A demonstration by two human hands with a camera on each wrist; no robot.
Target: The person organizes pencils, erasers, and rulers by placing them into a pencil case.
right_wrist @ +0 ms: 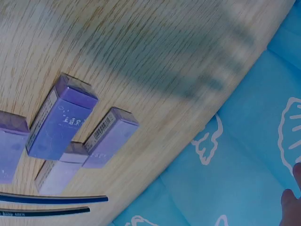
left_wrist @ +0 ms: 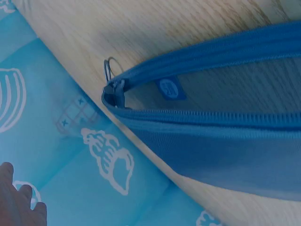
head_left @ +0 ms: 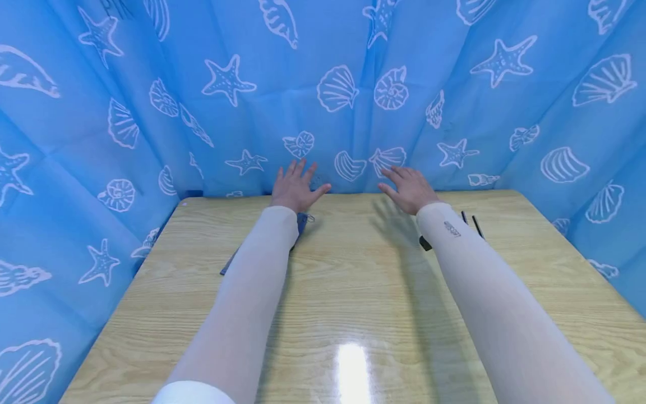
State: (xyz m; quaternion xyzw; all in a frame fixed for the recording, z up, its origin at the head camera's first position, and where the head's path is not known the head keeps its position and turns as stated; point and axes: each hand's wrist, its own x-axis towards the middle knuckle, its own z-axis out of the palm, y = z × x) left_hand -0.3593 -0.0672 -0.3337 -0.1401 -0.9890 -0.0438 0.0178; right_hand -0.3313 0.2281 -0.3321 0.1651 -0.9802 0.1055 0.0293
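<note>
My left hand (head_left: 295, 188) is held with fingers spread over the table's far edge, in front of the curtain, and holds nothing. Under that forearm lies a blue mesh zipper pouch (head_left: 301, 221), mostly hidden by the sleeve. In the left wrist view the pouch (left_wrist: 211, 125) has its zipper undone and its mouth gaping, with a small ring at one end. My right hand (head_left: 409, 188) is also empty, its fingers extended. Near it, the right wrist view shows several small purple wrapped blocks (right_wrist: 63, 122) and two dark pencil-like sticks (right_wrist: 56, 199).
A light wood-grain table (head_left: 348, 292) spreads beneath both arms. Blue curtains (head_left: 303, 62) printed with white shells and starfish hang behind it and along both sides. Beside the right sleeve, a dark block (head_left: 425, 243) and thin dark sticks (head_left: 478, 226) are partly covered.
</note>
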